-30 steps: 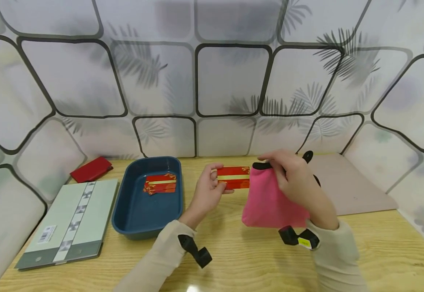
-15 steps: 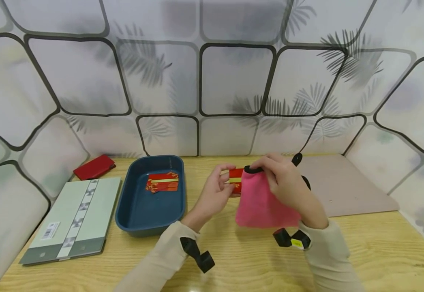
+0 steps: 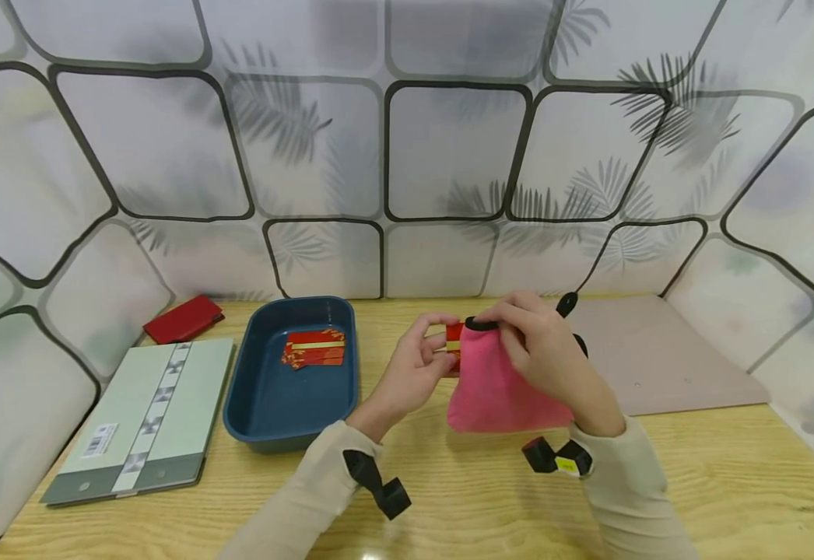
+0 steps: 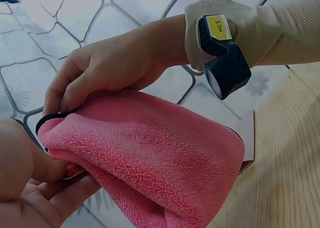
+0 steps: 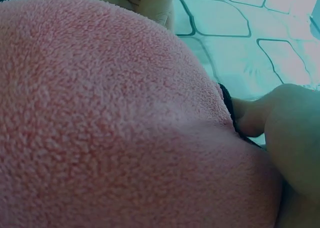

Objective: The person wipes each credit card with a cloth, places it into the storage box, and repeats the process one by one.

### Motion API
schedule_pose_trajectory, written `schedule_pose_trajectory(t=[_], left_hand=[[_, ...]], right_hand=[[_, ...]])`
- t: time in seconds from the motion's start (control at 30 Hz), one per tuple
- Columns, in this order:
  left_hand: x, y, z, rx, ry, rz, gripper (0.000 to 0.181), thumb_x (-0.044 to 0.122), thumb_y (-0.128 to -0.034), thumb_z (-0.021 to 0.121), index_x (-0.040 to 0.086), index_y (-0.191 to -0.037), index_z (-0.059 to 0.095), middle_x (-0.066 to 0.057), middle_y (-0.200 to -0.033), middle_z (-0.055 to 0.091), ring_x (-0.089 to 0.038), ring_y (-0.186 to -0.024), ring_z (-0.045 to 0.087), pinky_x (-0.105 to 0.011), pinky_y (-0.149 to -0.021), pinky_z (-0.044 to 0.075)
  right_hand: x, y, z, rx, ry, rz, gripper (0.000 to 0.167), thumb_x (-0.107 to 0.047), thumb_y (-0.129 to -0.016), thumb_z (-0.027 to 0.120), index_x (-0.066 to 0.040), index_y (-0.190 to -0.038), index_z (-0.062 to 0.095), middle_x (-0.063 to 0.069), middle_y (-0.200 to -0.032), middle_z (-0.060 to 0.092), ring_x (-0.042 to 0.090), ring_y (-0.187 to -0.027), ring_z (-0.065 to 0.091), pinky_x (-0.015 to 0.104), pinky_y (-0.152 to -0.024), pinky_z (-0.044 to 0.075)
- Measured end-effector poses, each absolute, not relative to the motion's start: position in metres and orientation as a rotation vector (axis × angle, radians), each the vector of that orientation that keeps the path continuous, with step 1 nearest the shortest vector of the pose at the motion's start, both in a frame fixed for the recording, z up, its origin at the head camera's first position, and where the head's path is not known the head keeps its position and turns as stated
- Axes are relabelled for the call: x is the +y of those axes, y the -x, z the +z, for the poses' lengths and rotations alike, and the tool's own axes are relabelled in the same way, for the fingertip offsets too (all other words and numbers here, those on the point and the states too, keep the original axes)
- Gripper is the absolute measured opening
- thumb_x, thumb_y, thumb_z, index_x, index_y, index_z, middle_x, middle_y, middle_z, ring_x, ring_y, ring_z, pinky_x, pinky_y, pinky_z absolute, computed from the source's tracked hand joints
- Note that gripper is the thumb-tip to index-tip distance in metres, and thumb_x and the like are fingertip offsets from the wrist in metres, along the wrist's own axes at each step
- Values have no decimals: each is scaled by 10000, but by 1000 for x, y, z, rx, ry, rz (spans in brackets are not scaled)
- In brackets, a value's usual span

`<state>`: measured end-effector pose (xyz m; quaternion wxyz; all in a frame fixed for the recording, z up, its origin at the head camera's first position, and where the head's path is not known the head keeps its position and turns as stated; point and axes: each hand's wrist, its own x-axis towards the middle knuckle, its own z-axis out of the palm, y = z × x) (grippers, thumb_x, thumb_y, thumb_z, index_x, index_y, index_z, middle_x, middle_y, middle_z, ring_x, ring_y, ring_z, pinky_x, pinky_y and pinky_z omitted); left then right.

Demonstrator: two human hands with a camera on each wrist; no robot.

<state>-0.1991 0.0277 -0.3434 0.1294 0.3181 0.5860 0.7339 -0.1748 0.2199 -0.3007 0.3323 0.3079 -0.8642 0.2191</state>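
Observation:
My left hand [image 3: 410, 369] pinches a small red envelope [image 3: 454, 339] with a gold band. Most of the envelope is hidden in the black-edged mouth of a fuzzy pink pouch [image 3: 501, 389]; a sliver of red envelope [image 4: 74, 171] shows by the thumb in the left wrist view. My right hand [image 3: 547, 350] grips the pouch near its black rim from the top right, thumb against the near side. Pink fabric [image 5: 110, 112] fills much of the right wrist view. Several more red envelopes [image 3: 314, 348] lie in a dark blue tray [image 3: 288, 404] to the left.
A pale green folder [image 3: 141, 420] with a patterned strip lies left of the tray, with a dark red wallet-like item [image 3: 184, 319] behind it. A flat beige board [image 3: 666, 358] lies at the back right. A patterned curtain [image 3: 449, 155] hangs behind the wooden table [image 3: 470, 498].
The envelope in my left hand has slid rightward into the pouch mouth, from mostly showing to a small strip. My right hand and the pouch have shifted left toward it.

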Motion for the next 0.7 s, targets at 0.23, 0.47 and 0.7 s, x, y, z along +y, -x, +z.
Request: schedule_pose_trajectory(t=[0.23,0.47,0.7], left_hand=[[26,200,-344,1704,-910,2114,406,-137,-950,404,-27,-1337,345,-299,-1312,523,-184,-946,670,-295,-818,569],[25,201,-343,1710,-975,2070,391,-101,-979,378,-47,-1362,321,-295,-1369,483,-107,-956,635,-245,-803,547],[24,202,-343,1703,-966,2076,401,-119,-970,363,-49,-1363,327,-294,-1369,483,-63,-892,625,-226,-778,549]], right_hand=[[219,175,-303,-2291,-860,567,200,20,-781,737,-66,-960,712,50,-917,611,185,-867,576,359,-737,526],[211,178,-305,-2213,-945,547,192,80,-766,727,-53,-904,730,65,-902,643,216,-877,598,359,-758,524],[212,178,-304,-2250,-911,576,206,100,-780,701,-55,-913,728,49,-924,668,204,-883,601,386,-803,516]])
